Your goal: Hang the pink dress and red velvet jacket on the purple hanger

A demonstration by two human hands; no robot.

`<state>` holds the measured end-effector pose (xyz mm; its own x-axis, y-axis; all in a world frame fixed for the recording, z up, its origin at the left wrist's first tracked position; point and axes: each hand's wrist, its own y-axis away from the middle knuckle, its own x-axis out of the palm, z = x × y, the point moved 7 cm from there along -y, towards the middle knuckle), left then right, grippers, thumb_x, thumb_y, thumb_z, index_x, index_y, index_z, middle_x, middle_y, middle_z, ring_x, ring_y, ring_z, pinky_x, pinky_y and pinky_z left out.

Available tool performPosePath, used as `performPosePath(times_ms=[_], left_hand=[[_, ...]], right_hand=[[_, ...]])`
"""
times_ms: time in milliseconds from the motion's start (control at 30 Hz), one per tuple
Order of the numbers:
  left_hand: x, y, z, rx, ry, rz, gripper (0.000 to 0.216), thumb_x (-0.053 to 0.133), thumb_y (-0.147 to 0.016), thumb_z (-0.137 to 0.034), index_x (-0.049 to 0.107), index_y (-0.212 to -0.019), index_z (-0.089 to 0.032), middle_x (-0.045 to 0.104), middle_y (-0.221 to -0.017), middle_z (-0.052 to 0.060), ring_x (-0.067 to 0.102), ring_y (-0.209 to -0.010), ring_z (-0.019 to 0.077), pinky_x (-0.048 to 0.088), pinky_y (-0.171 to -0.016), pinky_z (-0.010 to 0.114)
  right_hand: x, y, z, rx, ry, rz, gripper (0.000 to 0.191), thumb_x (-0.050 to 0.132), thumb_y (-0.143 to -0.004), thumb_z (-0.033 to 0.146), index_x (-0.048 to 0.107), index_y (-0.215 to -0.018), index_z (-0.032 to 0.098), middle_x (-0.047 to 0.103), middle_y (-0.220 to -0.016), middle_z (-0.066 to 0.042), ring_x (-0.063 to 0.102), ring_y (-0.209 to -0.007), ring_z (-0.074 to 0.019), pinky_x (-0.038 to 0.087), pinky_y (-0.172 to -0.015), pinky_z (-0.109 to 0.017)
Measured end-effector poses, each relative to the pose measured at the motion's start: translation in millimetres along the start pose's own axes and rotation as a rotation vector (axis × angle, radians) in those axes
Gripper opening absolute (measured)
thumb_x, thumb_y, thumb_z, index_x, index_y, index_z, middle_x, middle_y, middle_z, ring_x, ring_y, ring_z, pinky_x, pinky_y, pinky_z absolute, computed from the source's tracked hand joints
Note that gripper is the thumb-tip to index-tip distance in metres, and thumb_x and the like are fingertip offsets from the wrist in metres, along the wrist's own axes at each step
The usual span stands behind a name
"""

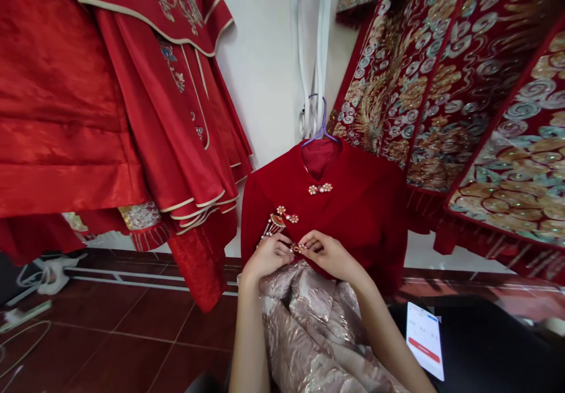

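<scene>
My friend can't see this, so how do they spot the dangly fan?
Find the dark red jacket on the purple hanger. On its front, just above the left hand, is the fan-shaped ornament. Unlike the flower clasp beside it, this one has dangling strands.

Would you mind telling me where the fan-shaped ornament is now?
In the head view, the fan-shaped ornament sits on the picture-left half of the red jacket, just above the left hand, beside a flower clasp.
</scene>
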<state>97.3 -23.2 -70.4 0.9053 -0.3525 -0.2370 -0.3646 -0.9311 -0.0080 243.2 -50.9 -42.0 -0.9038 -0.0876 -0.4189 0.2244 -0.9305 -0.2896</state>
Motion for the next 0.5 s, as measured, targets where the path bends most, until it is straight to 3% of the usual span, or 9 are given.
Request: performPosePath(times_ms=[133,333,500], left_hand=[[-5.0,-2.4,3.5,-0.001,-0.006,-0.065,0.035,0.073,-0.06,-0.008,0.054,-0.089,-0.015,0.066,-0.068,0.001,0.065,-0.068,0.014,0.051,-0.069,0.028],[-0.5,-0.6,-8.4,0.085,-0.085,0.018,0.02,0.07,-0.063,-0.011,0.065,-0.082,-0.012,0.07,-0.077,0.006,0.066,-0.073,0.0145,0.051,-0.075,0.029],[-2.9,-0.9,-10.5,0.086,-0.1,-0.034,0.015,0.07,-0.065,-0.018,0.069,-0.079,-0.011,0.071,-0.077,0.008,0.066,-0.074,0.0168,0.051,-0.075,0.03]], right_hand=[[2.8,-6.9,-18.0,0.014,0.025,-0.03,0.013,0.06,-0.079,0.026,0.063,-0.088,0.017,0.068,-0.085,-0.003,0.062,-0.072,-0.0126,0.051,-0.071,-0.027],[-0.5,-3.8,-21.7,0.075,0.025,-0.035,0.021,0.067,-0.074,0.032,0.066,-0.088,0.016,0.07,-0.076,-0.003,0.064,-0.068,-0.0142,0.051,-0.067,-0.027],[-0.2,-1.8,-18.9,0.1,-0.025,-0.001,0.024,0.072,-0.07,0.036,0.071,-0.087,0.018,0.072,-0.077,-0.004,0.067,-0.072,-0.0164,0.053,-0.07,-0.028]])
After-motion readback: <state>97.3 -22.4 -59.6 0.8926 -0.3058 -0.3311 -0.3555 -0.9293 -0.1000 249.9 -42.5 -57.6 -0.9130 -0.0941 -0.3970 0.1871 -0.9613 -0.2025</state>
